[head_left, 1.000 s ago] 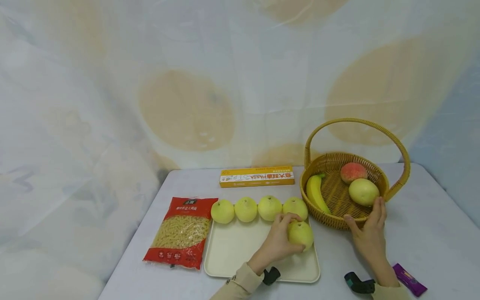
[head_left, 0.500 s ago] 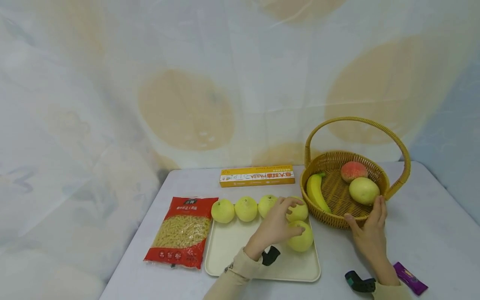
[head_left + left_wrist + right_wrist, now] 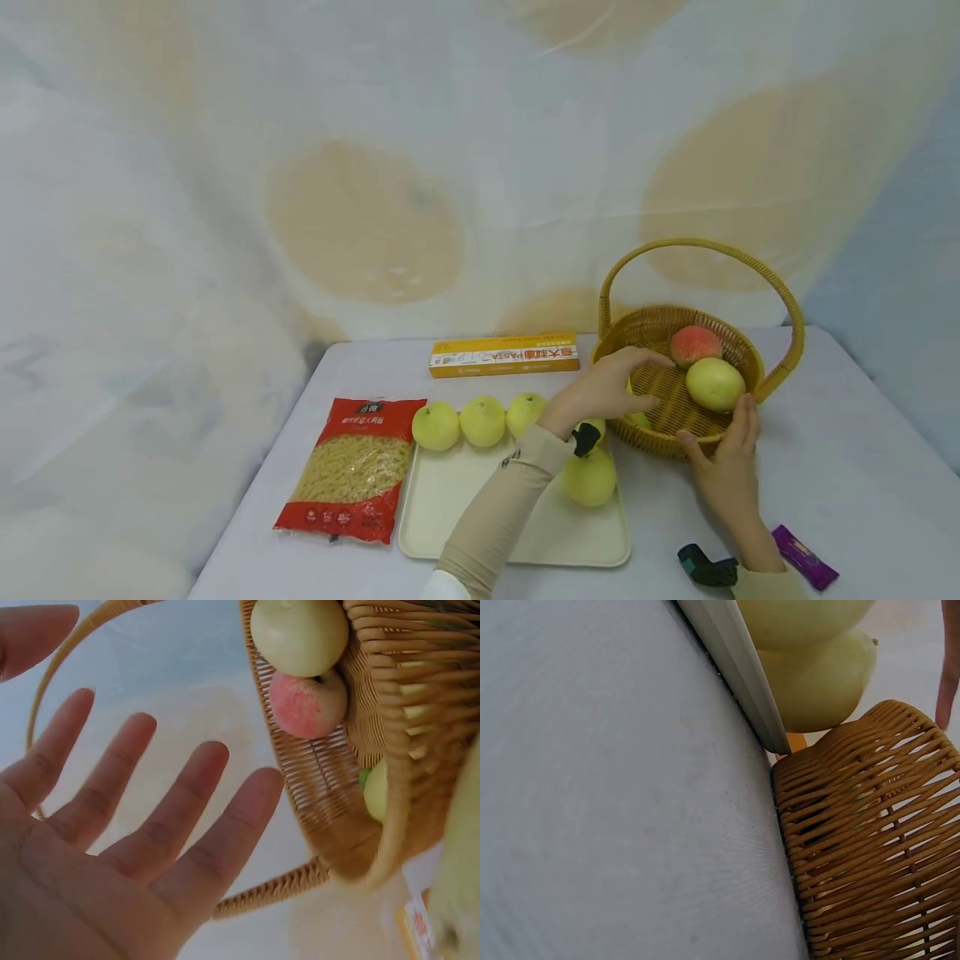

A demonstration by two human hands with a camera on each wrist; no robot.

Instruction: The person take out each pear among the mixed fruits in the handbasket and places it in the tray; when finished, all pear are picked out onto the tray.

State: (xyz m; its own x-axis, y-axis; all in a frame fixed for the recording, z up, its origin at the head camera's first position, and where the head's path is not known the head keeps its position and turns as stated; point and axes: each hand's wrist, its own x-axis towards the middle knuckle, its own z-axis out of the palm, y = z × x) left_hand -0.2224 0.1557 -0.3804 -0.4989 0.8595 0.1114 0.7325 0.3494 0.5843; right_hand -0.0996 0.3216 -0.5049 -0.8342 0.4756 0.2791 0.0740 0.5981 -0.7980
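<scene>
My left hand (image 3: 611, 387) hovers over the left side of the wicker basket (image 3: 660, 445), fingers spread and nothing in them. The left wrist view shows its palm apart from the basket. My right hand (image 3: 727, 479) touches the basket's front right rim with its thumb and straight fingers. Inside the basket lie a peach (image 3: 696, 345), a pale green round fruit (image 3: 716, 385) and a banana (image 3: 639, 420), mostly hidden behind my left hand. Left of the basket, a row of yellow-green round fruits (image 3: 483, 422) lines the far edge of the cream tray (image 3: 450, 525). Another such fruit (image 3: 589, 477) sits nearer.
At the left lies a red bag of pasta (image 3: 352, 471). A yellow pasta box (image 3: 504, 356) lies behind the tray. By my right wrist are a purple wrapped packet (image 3: 804, 557) and a black wrist device (image 3: 707, 567). The basket's tall handle (image 3: 701, 242) arches above it.
My left hand has let go of the nearer yellow-green fruit on the tray and moved right and up, over the basket. My right hand has stayed at the basket rim.
</scene>
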